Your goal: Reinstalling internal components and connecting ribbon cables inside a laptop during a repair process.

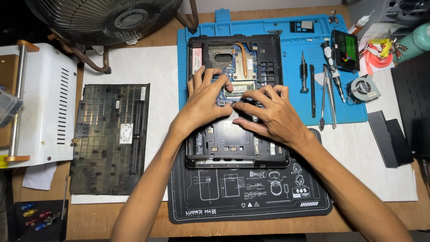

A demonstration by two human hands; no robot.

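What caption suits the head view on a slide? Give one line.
Left hand and right hand press fingertips into the opened black laptop base on a blue work mat.

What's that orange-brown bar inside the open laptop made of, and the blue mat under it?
The bar looks like copper: bare, dull orange-brown metal, curving across the board. The blue mat looks like soft rubber or silicone: matte, with moulded pockets along its top. The laptop's shell appears to be dusty black plastic.

both hands (237,107) on opened laptop (235,101), blue mat (295,58)
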